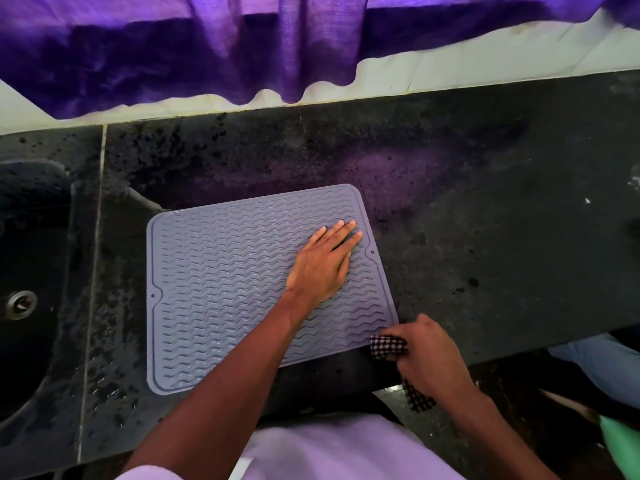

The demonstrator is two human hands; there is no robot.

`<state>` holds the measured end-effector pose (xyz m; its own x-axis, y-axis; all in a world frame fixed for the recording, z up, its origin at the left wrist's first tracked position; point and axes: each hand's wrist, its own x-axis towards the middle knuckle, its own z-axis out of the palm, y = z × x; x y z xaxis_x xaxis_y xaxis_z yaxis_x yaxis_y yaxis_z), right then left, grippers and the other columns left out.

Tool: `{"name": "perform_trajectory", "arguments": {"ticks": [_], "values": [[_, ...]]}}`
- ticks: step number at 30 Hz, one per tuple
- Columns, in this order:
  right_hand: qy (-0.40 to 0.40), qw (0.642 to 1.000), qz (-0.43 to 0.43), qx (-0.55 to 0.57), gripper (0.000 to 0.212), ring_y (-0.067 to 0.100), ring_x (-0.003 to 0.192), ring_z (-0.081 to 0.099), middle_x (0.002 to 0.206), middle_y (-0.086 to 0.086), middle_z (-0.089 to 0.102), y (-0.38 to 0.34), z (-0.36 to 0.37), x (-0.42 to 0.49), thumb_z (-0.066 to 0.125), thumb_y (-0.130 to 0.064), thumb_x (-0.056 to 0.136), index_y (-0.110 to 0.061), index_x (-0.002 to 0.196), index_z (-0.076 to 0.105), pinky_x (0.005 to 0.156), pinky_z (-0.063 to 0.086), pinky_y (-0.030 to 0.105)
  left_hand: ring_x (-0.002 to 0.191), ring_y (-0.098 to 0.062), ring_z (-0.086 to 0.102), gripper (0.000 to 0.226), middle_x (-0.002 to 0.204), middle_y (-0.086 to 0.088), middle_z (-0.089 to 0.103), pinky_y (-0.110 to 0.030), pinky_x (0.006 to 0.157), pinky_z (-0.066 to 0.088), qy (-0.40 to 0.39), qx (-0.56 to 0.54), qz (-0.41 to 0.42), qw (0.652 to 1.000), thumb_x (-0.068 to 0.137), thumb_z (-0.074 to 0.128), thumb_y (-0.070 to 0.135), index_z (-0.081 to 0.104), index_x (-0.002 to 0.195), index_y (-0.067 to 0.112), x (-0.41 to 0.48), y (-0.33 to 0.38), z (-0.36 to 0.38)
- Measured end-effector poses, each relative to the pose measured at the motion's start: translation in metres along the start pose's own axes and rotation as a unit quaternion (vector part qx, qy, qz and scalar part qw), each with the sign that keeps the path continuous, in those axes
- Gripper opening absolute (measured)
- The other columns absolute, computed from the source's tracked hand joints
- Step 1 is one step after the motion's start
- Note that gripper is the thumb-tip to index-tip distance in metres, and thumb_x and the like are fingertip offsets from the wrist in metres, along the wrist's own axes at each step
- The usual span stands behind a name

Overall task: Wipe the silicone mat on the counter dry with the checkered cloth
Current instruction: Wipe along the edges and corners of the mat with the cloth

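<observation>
A dark sink [31,237] fills the left edge of the view, its round metal drain [20,304] set low in the basin. Just right of the sink a pale joint line [95,254] runs from the far side to the near side, and water droplets [104,375] lie scattered on both sides of that line. Beyond the sink, a purple curtain [242,46] hangs across the top, with its wavy hem over a white ledge [485,67]. Well to the right of the sink, at the lower right edge, are a piece of light-blue fabric [595,362] and, nearer still, something bright green [621,445], cut off by the frame.
</observation>
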<state>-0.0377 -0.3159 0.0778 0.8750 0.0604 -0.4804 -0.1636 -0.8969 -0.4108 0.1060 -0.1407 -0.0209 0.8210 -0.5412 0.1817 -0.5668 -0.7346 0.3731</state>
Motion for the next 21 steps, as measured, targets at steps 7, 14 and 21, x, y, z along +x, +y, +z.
{"name": "perform_trajectory", "arguments": {"ticks": [7, 14, 21], "values": [[0.025, 0.838, 0.111, 0.533, 0.030, 0.020, 0.085, 0.069, 0.093, 0.006, 0.075, -0.023, 0.000, 0.004, 0.077, -0.003, 0.072, -0.014, 0.100, 0.073, 0.076, 0.053, 0.026, 0.148, -0.019, 0.036, 0.043, 0.156, -0.007, 0.044, -0.035, 0.124, 0.027, 0.036, -0.220, -0.053, 0.973, 0.106, 0.043, 0.015, 0.050, 0.147, 0.009, -0.011, -0.006, -0.024], [-0.016, 0.755, 0.153, 0.637, 0.046, 0.017, 0.074, 0.067, 0.090, 0.010, 0.072, -0.062, 0.026, 0.013, 0.082, -0.016, 0.060, -0.004, 0.102, 0.068, 0.067, 0.054, 0.025, 0.119, -0.016, 0.062, 0.032, 0.129, -0.003, 0.067, -0.026, 0.107, 0.045, 0.258, -0.143, -0.290, 0.910, 0.097, 0.056, -0.004, 0.068, 0.125, 0.005, -0.148, -0.070, -0.094], [-0.013, 0.899, -0.013, 0.438, 0.025, 0.006, 0.088, 0.068, 0.095, -0.005, 0.075, -0.150, 0.061, 0.047, 0.075, -0.012, 0.081, -0.016, 0.104, 0.070, 0.077, 0.047, 0.018, 0.142, -0.030, 0.044, 0.037, 0.149, -0.011, 0.053, -0.045, 0.118, 0.034, 0.173, 0.033, -0.279, 0.944, 0.100, 0.050, 0.016, 0.065, 0.133, 0.008, -0.215, -0.112, -0.102]]}}
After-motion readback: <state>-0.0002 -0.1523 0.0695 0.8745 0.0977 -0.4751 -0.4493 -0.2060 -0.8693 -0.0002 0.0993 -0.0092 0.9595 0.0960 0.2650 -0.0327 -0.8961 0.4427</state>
